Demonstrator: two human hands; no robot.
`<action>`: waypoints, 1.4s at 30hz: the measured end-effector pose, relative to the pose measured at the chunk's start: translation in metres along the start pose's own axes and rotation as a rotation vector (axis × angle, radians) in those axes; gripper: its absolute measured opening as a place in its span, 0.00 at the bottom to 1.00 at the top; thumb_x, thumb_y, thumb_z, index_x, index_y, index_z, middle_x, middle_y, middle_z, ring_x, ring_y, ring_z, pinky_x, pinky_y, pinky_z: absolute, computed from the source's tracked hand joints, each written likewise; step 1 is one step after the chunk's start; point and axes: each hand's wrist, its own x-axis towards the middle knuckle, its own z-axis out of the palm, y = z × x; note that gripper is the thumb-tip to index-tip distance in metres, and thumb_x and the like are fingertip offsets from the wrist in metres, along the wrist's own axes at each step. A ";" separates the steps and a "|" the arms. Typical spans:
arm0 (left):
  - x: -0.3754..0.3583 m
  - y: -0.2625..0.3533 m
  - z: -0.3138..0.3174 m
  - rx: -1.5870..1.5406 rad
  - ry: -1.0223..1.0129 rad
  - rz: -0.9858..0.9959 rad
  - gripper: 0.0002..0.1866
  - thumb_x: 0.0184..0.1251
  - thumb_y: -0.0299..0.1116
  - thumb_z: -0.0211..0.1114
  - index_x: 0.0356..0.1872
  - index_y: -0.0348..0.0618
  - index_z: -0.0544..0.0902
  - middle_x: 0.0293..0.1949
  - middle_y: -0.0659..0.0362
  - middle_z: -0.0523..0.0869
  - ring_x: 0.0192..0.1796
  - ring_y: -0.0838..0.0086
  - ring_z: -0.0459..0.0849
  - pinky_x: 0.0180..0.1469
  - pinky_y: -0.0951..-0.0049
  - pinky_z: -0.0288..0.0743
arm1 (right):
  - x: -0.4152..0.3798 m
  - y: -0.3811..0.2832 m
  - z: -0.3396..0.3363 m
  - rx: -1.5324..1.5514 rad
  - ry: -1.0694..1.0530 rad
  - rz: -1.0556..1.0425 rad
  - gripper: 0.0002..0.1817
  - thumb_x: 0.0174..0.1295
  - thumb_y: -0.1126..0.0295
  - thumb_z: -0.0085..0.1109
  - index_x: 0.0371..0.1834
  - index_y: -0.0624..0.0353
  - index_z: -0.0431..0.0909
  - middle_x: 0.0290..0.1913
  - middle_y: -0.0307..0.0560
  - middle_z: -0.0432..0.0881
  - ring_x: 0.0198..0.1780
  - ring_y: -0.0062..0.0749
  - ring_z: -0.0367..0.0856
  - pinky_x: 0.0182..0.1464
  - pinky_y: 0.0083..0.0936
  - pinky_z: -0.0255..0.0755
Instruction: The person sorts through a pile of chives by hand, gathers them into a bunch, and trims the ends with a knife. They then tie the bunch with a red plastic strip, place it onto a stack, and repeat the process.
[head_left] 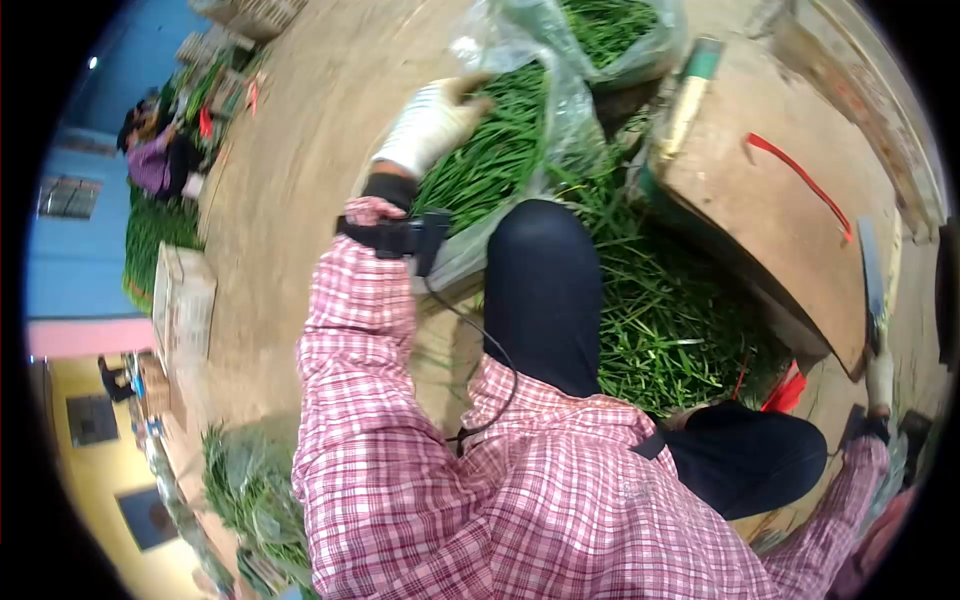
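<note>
Left hand [435,125]: gloved in white, hangs right at the left side of the greens [490,150], thumb and fingers parted and a little curled; pinches nothing visible, and impossible to tell from here whether touching the top stalks.
Greens: lie long and narrow in a clear plastic bag [562,110], just beyond the left knee [540,270], packed roughly side by side.
Feel of the greens: look light by the stalk, surely weightier by the armful; bendy rather than stiff, perhaps slick if damp, likely to crease or bruise under a hard squeeze.
Best hold: around the middle of a small bundle, with a loose, even grip, clear of the plastic folds.
Right hand [879,388]: sits way out at the edge of the view, small and bent by the lens; appears wrapped around the handle of a knife [872,270], too small for finger detail.
Knife: points away from the body, well apart from the bagged greens, just beside the tabletop [810,220].
Tabletop: brown and low, carries a curved red strip [800,185].
Loose stalks [650,310]: spread in a tangle between the knees, beside the tabletop.
Second bag [655,62]: bulges with more green, right next to the first.
</note>
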 end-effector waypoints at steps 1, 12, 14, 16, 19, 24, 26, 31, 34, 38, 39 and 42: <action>-0.011 -0.054 -0.015 0.018 0.139 -0.065 0.23 0.66 0.35 0.64 0.61 0.36 0.78 0.49 0.47 0.87 0.47 0.68 0.87 0.50 0.72 0.77 | 0.001 0.000 -0.002 -0.154 0.057 -0.042 0.26 0.67 0.74 0.54 0.70 0.57 0.68 0.43 0.57 0.84 0.41 0.38 0.81 0.46 0.33 0.75; -0.177 -0.394 0.074 -0.124 0.363 -1.356 0.56 0.52 0.76 0.61 0.58 0.23 0.75 0.51 0.41 0.84 0.49 0.59 0.83 0.52 0.59 0.76 | -0.045 -0.536 0.059 0.498 -0.373 -0.536 0.29 0.63 0.70 0.62 0.68 0.62 0.68 0.52 0.55 0.83 0.48 0.28 0.82 0.51 0.22 0.75; -0.158 -0.366 0.070 -0.141 0.801 -1.089 0.52 0.59 0.65 0.64 0.72 0.30 0.60 0.64 0.32 0.71 0.66 0.45 0.72 0.67 0.56 0.66 | -0.021 -0.592 0.112 0.506 -0.494 -0.449 0.43 0.62 0.57 0.67 0.75 0.61 0.55 0.63 0.67 0.74 0.63 0.43 0.75 0.64 0.33 0.68; -0.139 -0.355 0.052 0.049 0.783 -0.894 0.52 0.59 0.57 0.69 0.76 0.38 0.54 0.71 0.35 0.63 0.71 0.43 0.65 0.71 0.56 0.63 | 0.013 -0.621 0.196 0.663 -0.394 -0.443 0.55 0.55 0.50 0.71 0.75 0.71 0.48 0.67 0.71 0.67 0.68 0.52 0.68 0.69 0.32 0.62; -0.108 -0.373 0.031 0.160 0.550 -0.776 0.55 0.58 0.55 0.70 0.77 0.41 0.48 0.69 0.34 0.66 0.70 0.45 0.68 0.68 0.56 0.66 | 0.045 -0.641 0.275 0.714 -0.269 -0.383 0.63 0.44 0.50 0.77 0.76 0.67 0.45 0.69 0.74 0.61 0.70 0.60 0.64 0.70 0.35 0.61; -0.116 -0.408 0.051 0.295 0.233 -0.929 0.17 0.71 0.40 0.55 0.42 0.35 0.85 0.41 0.38 0.85 0.45 0.41 0.82 0.50 0.54 0.77 | 0.066 -0.651 0.323 0.580 -0.209 -0.379 0.62 0.39 0.51 0.79 0.74 0.67 0.51 0.72 0.65 0.57 0.73 0.55 0.57 0.74 0.35 0.55; -0.135 -0.403 0.081 0.211 0.410 -0.905 0.18 0.71 0.40 0.55 0.42 0.33 0.83 0.37 0.39 0.86 0.40 0.46 0.83 0.44 0.56 0.77 | 0.077 -0.660 0.315 0.758 -0.377 -0.397 0.57 0.40 0.55 0.79 0.72 0.68 0.56 0.71 0.64 0.59 0.73 0.53 0.57 0.74 0.33 0.55; -0.230 -0.481 0.157 0.394 0.458 -0.661 0.12 0.71 0.37 0.57 0.38 0.38 0.83 0.34 0.46 0.87 0.37 0.54 0.85 0.35 0.60 0.75 | 0.128 -0.690 0.345 0.383 -0.115 -0.675 0.40 0.44 0.56 0.76 0.60 0.64 0.70 0.52 0.63 0.79 0.52 0.52 0.80 0.56 0.41 0.74; -0.212 -0.475 0.109 0.619 0.359 -1.024 0.14 0.70 0.37 0.56 0.41 0.38 0.84 0.35 0.49 0.88 0.43 0.54 0.86 0.45 0.61 0.78 | 0.138 -0.691 0.348 0.274 -0.198 -0.551 0.38 0.46 0.62 0.70 0.63 0.61 0.70 0.57 0.64 0.79 0.57 0.55 0.79 0.58 0.37 0.72; -0.195 -0.436 0.044 -0.340 0.748 -0.782 0.21 0.65 0.41 0.66 0.49 0.32 0.83 0.39 0.46 0.88 0.47 0.55 0.86 0.55 0.61 0.75 | 0.132 -0.670 0.343 0.191 -0.226 -0.580 0.41 0.48 0.59 0.70 0.67 0.59 0.68 0.62 0.62 0.76 0.60 0.54 0.77 0.61 0.35 0.70; -0.203 -0.424 0.047 -0.341 0.755 -0.779 0.21 0.65 0.41 0.66 0.49 0.32 0.83 0.39 0.46 0.88 0.47 0.55 0.86 0.55 0.61 0.75 | 0.135 -0.660 0.339 0.217 -0.317 -0.589 0.41 0.49 0.57 0.70 0.68 0.59 0.67 0.64 0.61 0.75 0.61 0.54 0.76 0.63 0.36 0.69; -0.235 -0.385 0.085 -0.503 0.911 -0.959 0.24 0.65 0.37 0.66 0.57 0.31 0.78 0.48 0.46 0.86 0.49 0.62 0.83 0.55 0.65 0.75 | 0.124 -0.671 0.311 0.007 -0.067 -0.561 0.40 0.50 0.53 0.74 0.66 0.57 0.71 0.64 0.57 0.76 0.63 0.51 0.75 0.64 0.36 0.69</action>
